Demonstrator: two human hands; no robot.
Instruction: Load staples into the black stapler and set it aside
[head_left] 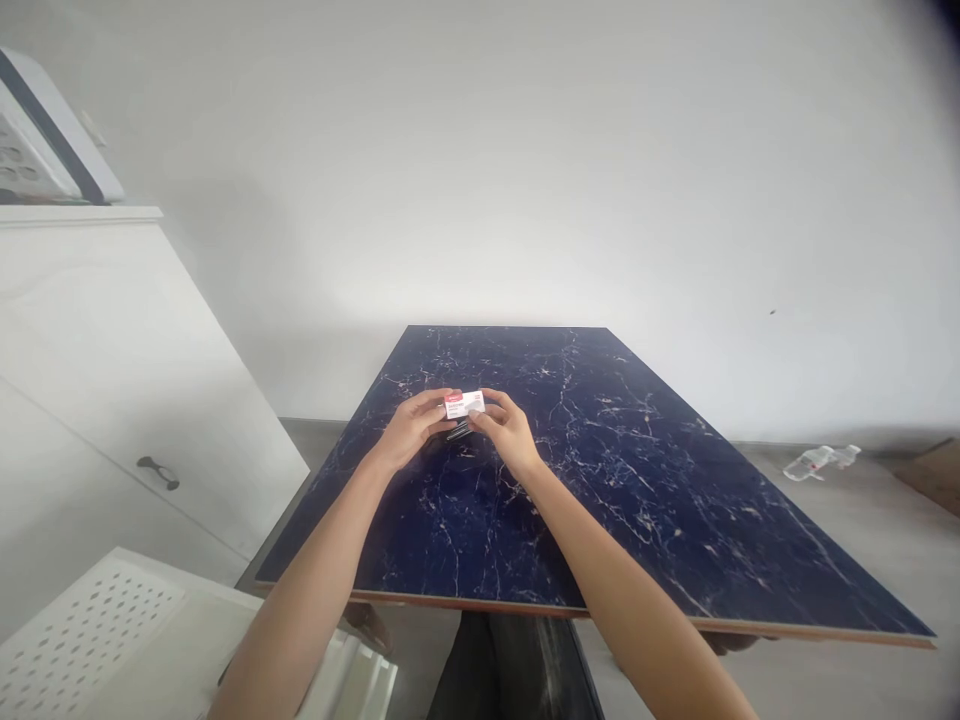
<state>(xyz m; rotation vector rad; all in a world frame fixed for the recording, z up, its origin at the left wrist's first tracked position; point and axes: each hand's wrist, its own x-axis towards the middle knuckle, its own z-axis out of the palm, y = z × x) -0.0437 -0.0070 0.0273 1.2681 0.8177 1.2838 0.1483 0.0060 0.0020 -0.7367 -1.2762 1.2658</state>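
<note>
A small white box with a red corner and printed text (464,405) is held up over the dark blue marbled table (615,480). My left hand (409,430) grips its left end between thumb and fingers. At the right end, my right hand (510,430) pinches it, with the thumb at the lower front and the fingers at the top. Just beneath the box, several thin shiny items (459,431) show, partly hidden by the box and hands; I cannot tell what they are.
White cabinet (97,360) with a dark handle stands at the left, a white appliance (56,125) on top. A perforated white panel (90,620) is at the lower left. Clear plastic bottles (817,461) and a brown box (934,475) lie on the floor at the right.
</note>
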